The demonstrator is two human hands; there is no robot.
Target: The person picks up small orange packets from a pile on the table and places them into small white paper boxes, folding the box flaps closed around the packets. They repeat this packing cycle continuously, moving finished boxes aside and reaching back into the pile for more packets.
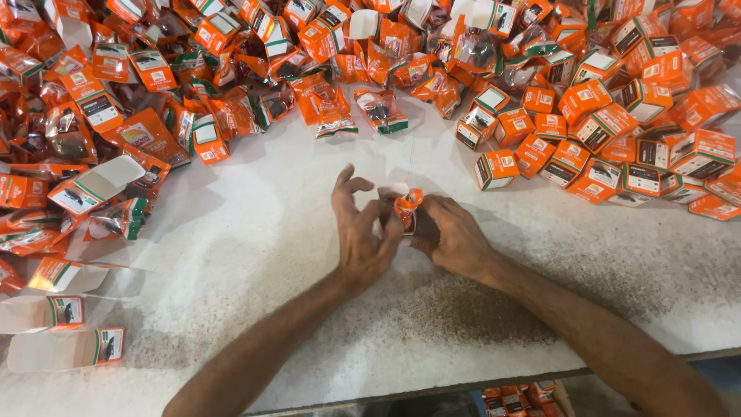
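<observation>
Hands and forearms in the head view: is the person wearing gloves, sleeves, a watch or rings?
Both are bare. The left hand and the right hand have no gloves, and no ring shows on the fingers. Both forearms are uncovered to the frame edge: no sleeve, watch, band or strap in view.

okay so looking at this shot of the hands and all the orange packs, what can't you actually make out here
Head view, the only one:
- The small orange pack between the left hand and right hand: the fingers cover its lower part.
- What the clear packets hold: dark items, too small to identify.
- The pile of closed orange boxes: cut off by the top and right edges.
- Flat unfolded cartons: cut off by the left edge.
</observation>
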